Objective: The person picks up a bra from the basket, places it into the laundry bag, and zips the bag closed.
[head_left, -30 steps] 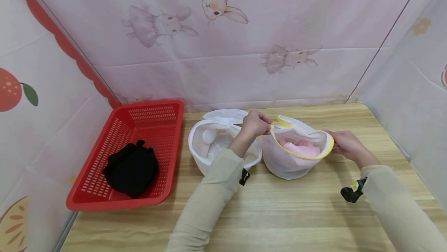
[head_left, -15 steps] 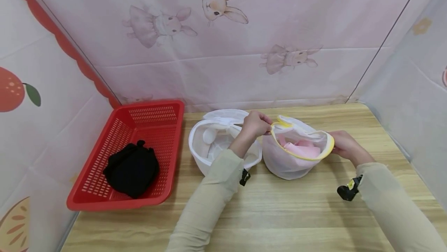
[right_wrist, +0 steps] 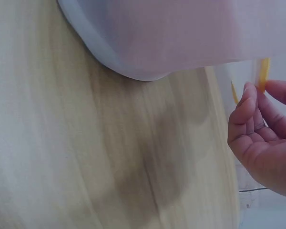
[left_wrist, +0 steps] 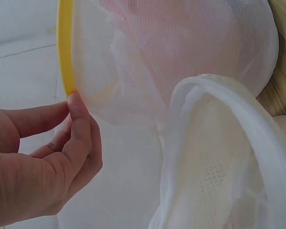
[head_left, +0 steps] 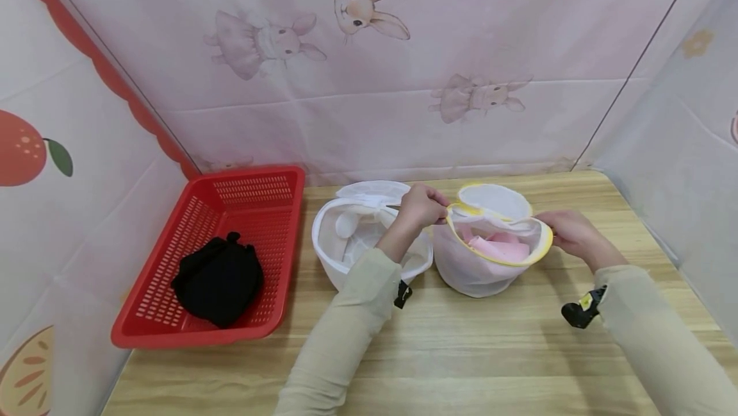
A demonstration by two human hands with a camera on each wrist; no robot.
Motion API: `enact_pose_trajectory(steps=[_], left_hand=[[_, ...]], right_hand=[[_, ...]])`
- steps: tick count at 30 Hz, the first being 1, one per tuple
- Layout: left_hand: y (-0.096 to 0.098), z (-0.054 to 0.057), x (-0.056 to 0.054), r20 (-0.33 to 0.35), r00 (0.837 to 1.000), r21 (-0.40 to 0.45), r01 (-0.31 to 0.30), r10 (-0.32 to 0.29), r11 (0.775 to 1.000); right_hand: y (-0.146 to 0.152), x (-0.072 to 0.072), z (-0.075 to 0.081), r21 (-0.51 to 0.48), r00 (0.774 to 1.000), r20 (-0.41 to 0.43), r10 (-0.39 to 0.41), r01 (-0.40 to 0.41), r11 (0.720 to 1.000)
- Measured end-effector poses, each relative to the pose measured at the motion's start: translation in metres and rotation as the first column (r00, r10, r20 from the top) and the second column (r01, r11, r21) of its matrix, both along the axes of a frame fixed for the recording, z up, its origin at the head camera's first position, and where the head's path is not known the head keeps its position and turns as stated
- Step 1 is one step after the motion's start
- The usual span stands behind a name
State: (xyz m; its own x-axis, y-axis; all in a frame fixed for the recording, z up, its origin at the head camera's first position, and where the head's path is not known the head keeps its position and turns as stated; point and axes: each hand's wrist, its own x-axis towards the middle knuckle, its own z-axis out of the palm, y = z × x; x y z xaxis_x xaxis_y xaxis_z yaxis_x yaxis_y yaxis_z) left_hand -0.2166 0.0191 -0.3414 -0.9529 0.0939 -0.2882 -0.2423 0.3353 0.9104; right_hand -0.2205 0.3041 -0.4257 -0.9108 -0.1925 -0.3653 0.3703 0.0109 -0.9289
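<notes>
Here, the bag stands on the table between left hand and right hand, its yellow rim running crosswise. Each hand pinches one end of it, the lid open behind.

Yellow trim apparently between fingers

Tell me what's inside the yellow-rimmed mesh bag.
The yellow-rimmed mesh bag holds pink material, its upper part showing through the open top. The lower part is veiled behind the mesh, so I cannot tell whether anything else lies beneath.
</notes>
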Motion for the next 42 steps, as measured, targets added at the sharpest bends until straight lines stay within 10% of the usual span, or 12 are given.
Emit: enact_pose_trajectory(steps=[25, 42], left_hand=[[-0.001, -0.001, 0.0, 0.008, 1.0, 0.031, 0.001, -0.002, 1.0], [-0.004, -0.001, 0.002, -0.005, 1.0, 0.083, 0.03, -0.03, 0.996]], right_hand=[[-0.005, 0.0, 0.082, -0.163, 0.995, -0.08, -0.058, 0.045, 0.986], [-0.001, 0.006, 0.102, -0.372, 0.994, -0.111, -0.021, -0.022, 0.928]])
